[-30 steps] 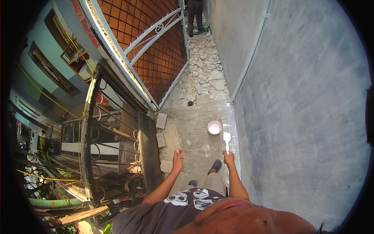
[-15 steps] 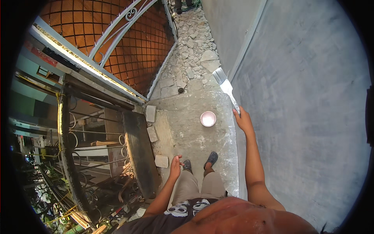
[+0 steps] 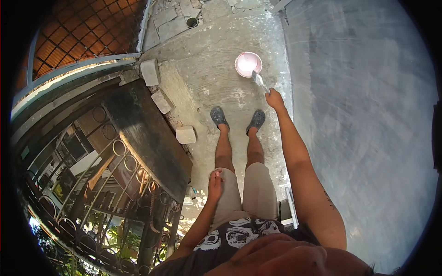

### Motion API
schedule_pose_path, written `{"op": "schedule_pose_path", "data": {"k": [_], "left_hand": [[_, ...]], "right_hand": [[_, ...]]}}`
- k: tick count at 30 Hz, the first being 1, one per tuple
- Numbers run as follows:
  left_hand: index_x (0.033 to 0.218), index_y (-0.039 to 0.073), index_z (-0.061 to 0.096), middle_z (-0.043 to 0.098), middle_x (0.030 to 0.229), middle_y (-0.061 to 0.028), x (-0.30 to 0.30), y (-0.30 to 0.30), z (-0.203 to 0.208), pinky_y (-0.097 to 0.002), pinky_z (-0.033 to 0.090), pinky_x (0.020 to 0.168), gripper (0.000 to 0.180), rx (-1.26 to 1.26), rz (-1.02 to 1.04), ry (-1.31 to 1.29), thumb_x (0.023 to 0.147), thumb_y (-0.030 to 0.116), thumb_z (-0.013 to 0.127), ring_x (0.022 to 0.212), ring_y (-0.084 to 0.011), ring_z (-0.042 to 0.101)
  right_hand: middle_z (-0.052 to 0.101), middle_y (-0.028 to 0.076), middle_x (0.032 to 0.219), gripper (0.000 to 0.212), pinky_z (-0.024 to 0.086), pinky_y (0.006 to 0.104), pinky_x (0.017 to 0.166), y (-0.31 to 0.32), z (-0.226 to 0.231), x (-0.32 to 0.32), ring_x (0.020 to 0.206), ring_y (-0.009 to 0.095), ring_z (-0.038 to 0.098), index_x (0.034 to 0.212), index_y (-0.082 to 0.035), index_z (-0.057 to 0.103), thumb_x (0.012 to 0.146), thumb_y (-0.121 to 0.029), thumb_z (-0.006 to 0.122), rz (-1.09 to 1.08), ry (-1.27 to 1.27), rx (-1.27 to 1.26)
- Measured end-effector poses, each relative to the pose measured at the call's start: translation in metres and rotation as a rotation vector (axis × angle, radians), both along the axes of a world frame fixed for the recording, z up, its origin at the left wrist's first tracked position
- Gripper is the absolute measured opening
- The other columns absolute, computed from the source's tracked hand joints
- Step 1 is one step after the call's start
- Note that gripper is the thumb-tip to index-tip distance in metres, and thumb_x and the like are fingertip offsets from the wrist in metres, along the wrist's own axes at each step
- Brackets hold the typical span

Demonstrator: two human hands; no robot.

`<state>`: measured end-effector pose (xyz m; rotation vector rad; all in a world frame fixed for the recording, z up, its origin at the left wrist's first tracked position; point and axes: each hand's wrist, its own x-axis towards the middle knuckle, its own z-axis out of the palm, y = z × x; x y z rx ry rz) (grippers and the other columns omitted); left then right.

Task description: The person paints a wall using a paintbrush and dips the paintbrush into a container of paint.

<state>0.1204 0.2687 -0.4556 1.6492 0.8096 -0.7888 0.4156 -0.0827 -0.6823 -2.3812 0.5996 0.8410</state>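
My right hand (image 3: 275,99) is closed round the handle of a paintbrush (image 3: 260,83) with a white-smeared, flat head. The bristle end reaches the near right rim of a small pinkish bucket (image 3: 236,68), which holds white paint and stands on the concrete. Whether the bristles touch the paint is hard to make out. My left hand (image 3: 215,185) hangs beside my left thigh, fingers loosely bent and slightly apart, with nothing visible in it.
A grey wall (image 3: 363,115) runs along my right. On the left are pale blocks (image 3: 161,101), a dark board (image 3: 142,133) and metal grillwork (image 3: 99,184). A gate with orange backing (image 3: 87,32) stands far left; a small dark round container (image 3: 192,22) sits near rubble ahead.
My right hand has brought the paintbrush from beside the wall down to the bucket's rim. My view has tilted down, showing more of my legs; my left hand stays low at my side.
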Motion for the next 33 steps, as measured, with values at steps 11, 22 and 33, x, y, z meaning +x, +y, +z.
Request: {"op": "schedule_pose_path", "data": {"k": [11,22,33], "left_hand": [[0.128,0.001,0.057,0.062,0.124,-0.0106,0.022,0.000,0.004,-0.0303,0.048,0.085,0.049,0.000,0.031,0.074,0.112,0.040,0.032,0.084,-0.0143,0.061],[0.128,0.000,0.058,0.063,0.117,-0.0098,0.035,-0.017,0.000,-0.0284,0.050,0.082,0.040,-0.027,0.068,0.045,0.113,0.031,0.037,0.082,-0.0124,0.060],[0.128,0.006,0.059,0.063,0.112,-0.0049,0.036,-0.027,0.003,-0.0235,0.042,0.071,0.044,0.006,0.017,0.138,0.112,0.038,0.033,0.081,-0.0077,0.058]], "right_hand": [[0.070,0.027,0.114,0.044,0.053,0.0467,0.096,0.025,-0.041,0.087,0.108,0.042,0.068,0.115,0.001,0.071,0.087,-0.031,0.062,0.179,0.135,-0.067],[0.068,0.027,0.116,0.040,0.054,0.0508,0.093,0.027,-0.022,0.105,0.108,0.043,0.067,0.126,-0.001,0.061,0.093,-0.022,0.055,0.237,0.067,-0.090],[0.067,0.028,0.112,0.028,0.056,0.0523,0.086,0.066,-0.134,0.078,0.102,0.043,0.069,0.117,-0.001,0.059,0.093,-0.012,0.050,0.277,0.100,-0.059]]}}
